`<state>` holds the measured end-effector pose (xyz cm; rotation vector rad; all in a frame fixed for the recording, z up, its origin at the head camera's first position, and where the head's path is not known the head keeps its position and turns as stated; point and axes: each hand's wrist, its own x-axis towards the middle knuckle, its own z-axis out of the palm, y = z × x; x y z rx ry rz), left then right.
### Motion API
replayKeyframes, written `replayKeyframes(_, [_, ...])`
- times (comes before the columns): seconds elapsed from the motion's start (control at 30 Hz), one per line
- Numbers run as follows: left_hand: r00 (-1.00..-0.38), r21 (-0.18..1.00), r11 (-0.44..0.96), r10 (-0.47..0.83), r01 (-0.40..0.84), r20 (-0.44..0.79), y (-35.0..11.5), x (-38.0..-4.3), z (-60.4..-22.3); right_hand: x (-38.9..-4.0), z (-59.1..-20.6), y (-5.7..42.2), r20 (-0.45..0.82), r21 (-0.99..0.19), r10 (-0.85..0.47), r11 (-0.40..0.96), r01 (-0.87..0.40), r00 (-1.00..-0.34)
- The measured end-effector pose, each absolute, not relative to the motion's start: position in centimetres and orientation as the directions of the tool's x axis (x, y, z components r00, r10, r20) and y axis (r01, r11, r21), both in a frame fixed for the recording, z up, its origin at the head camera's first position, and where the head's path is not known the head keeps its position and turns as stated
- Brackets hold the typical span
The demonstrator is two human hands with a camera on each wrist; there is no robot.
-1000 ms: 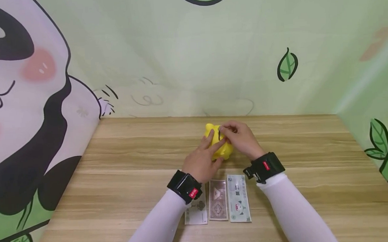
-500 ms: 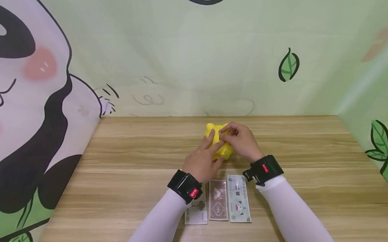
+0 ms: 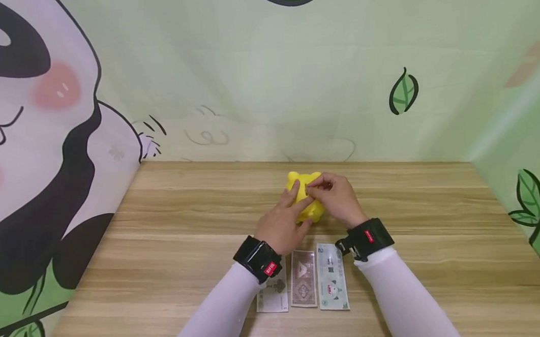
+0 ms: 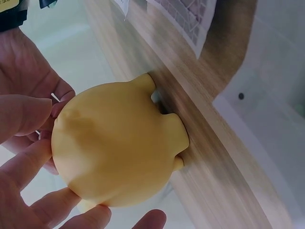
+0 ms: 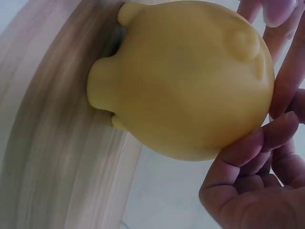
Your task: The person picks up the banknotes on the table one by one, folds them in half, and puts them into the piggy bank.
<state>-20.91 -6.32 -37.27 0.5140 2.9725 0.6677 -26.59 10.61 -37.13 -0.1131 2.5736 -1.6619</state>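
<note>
A yellow piggy bank [image 3: 304, 181] stands on its short feet near the table's far side, its dark top slot partly covered by fingers. My left hand [image 3: 277, 228] lies over its near left part, straight, spread fingers resting on both sides of the slot. In the left wrist view those fingers [image 4: 57, 202] press the rounded body. My right hand [image 3: 340, 198] curls over the bank's right side, thumb and index tips together right at the slot. The right wrist view shows these curled fingers [image 5: 243, 157] against the top; I cannot tell what is between the tips.
Three paper notes lie in a row nearer me: a pale one [image 3: 273, 301] partly under the left wrist, a brownish-purple one [image 3: 303, 278], and a green one [image 3: 332, 277] by the right wristband. The wooden table [image 3: 185, 208] meets a panda-printed backdrop [image 3: 247, 88].
Around the slot my right thumb and index have shifted: the dark slot showed longer one second ago and is more covered now. The right wrist has drawn slightly nearer me; left hand and notes keep still.
</note>
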Motion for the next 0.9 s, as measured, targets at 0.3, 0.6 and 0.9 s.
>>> replayKeyframes(0.3, [-0.944,0.426,0.851,0.33,0.308,0.023,-6.42,-20.92,-37.11,-26.21,-37.57,10.66,-0.005,-0.913,-0.117,0.405,-0.043,-0.993])
replayKeyframes(0.6, [-0.939,0.41,0.854,0.344,0.322,0.021,-6.46,-20.98,-37.19,-26.12,-38.06,10.36,0.044,-0.912,-0.05,0.406,-0.06,-0.998])
replayKeyframes(0.9, [-0.935,0.394,0.855,0.353,0.337,0.034,-6.51,-21.03,-37.22,-25.97,-37.97,10.14,0.06,-0.897,-0.081,0.433,-0.089,-0.995])
